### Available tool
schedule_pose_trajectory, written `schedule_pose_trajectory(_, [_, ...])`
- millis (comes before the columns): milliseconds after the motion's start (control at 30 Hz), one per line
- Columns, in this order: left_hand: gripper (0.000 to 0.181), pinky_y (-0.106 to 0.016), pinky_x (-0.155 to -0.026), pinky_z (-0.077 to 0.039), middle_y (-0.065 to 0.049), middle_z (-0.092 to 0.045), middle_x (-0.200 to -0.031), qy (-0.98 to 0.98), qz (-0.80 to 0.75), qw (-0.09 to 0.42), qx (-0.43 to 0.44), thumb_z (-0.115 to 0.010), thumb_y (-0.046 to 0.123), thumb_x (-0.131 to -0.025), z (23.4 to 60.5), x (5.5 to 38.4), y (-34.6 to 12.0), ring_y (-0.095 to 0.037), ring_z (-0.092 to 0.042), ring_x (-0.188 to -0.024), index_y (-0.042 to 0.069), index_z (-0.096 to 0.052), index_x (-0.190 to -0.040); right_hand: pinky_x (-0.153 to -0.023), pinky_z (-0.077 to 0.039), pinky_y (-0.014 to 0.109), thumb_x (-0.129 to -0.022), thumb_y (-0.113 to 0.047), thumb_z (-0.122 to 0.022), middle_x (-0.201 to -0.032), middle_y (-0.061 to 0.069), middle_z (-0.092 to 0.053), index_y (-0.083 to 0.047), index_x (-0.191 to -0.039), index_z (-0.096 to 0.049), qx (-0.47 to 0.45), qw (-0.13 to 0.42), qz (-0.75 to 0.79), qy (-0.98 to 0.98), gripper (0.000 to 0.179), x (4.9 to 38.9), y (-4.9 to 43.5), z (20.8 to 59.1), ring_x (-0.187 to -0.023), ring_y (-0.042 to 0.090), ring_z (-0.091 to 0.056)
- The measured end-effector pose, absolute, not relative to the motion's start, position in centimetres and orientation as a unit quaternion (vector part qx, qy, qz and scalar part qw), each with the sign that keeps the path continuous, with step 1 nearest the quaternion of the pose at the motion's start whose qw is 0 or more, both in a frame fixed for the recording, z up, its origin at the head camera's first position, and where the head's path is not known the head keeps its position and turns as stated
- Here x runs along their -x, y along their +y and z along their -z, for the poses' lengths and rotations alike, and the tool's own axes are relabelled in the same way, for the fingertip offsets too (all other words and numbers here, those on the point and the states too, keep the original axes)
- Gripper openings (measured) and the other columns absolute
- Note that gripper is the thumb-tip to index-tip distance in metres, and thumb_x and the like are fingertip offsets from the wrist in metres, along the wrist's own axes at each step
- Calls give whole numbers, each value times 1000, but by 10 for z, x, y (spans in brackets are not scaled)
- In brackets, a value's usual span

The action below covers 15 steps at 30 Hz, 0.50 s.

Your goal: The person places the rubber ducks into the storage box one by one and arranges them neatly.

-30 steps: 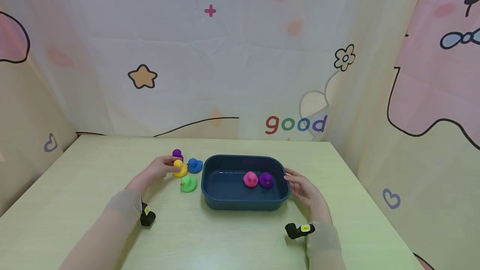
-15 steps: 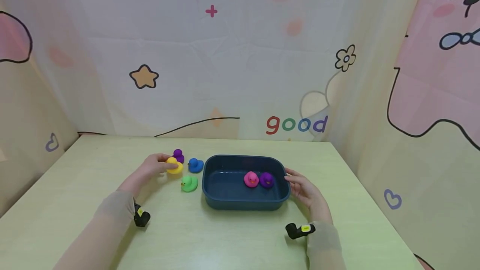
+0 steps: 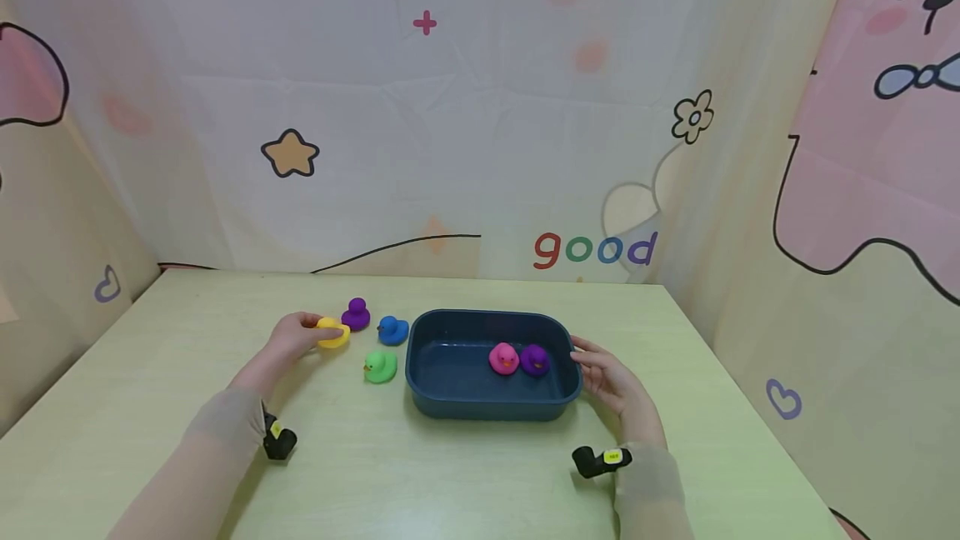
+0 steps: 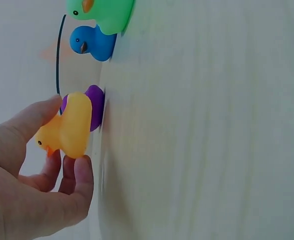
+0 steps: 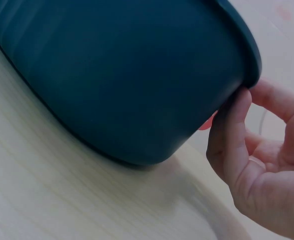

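My left hand pinches a yellow rubber duck between thumb and fingertips, left of the other loose ducks. In the left wrist view the yellow duck is turned on its side, its beak near the fingers, and partly covers a purple duck. At the other side, my right hand touches the right end of a dark blue tub. The right wrist view shows its fingertips against the outer wall, just under the rim. Inside the tub sit a pink duck and a purple duck.
Between the left hand and the tub stand a purple duck, a blue duck and a green duck. The pale wooden table meets printed cloth at the back and sides.
My left hand has moved left with the yellow duck, away from the blue and green ones, uncovering the loose purple duck. The right hand stays at the tub.
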State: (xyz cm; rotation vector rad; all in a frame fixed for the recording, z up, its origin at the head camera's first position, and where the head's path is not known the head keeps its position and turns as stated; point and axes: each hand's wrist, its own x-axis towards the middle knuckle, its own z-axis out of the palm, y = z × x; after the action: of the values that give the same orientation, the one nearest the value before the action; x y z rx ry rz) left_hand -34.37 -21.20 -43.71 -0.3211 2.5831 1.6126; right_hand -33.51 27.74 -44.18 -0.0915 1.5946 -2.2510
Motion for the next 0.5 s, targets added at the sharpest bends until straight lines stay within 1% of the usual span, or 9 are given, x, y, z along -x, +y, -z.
schedule_pose_trajectory(100, [63,-40,-99,-44,-25,-47,-129,839,-526,40,130,-70,26,-89,436,342,-211,-33,-45,-112,-10,-43,-133,-69,-54,14,-100,3,-38,-97,-5,-69,6,-152,-8,39,196,802,562,60,331,276,436,-78,1,-66])
schedule_pose_trajectory(300, [62,-38,-90,-46,-26,-49,-127,855,-497,34,143,-70,27,-88,436,339,-211,-31,-47,-105,-11,-45,-130,-70,-54,14,-99,3,-39,-98,-5,-69,6,-152,-8,37,200,800,564,61,329,275,433,-78,1,-66])
schedule_pose_trajectory(500, [64,-44,-95,-45,-27,-49,-124,869,-473,38,142,-70,31,-88,435,338,-209,-34,-47,-105,-12,-45,-128,-70,-55,14,-100,2,-39,-98,-5,-69,7,-152,-7,38,199,800,565,61,329,275,432,-78,1,-66])
